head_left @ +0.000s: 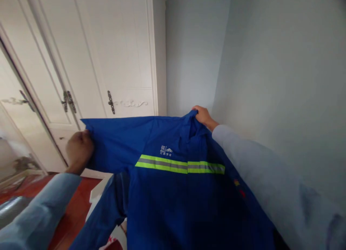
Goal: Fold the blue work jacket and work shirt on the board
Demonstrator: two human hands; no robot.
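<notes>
A blue work jacket hangs spread out in front of me, with a yellow-green and grey reflective stripe across the chest and a small white printed logo. My left hand, slightly blurred, is closed on a folded part of its sleeve at the left. The collar is pinched in my right hand, at the top right of the jacket. Between my hands the upper edge is pulled nearly straight. A loose blue length of cloth, apparently the lower sleeve, slants down to the left. The jacket's lower part runs out of view.
A white wardrobe with dark metal handles stands ahead on the left. Beside it is a pale grey wall. Reddish-brown floor shows at lower left, near a shiny silver item. A white object with red markings is partly hidden below the jacket.
</notes>
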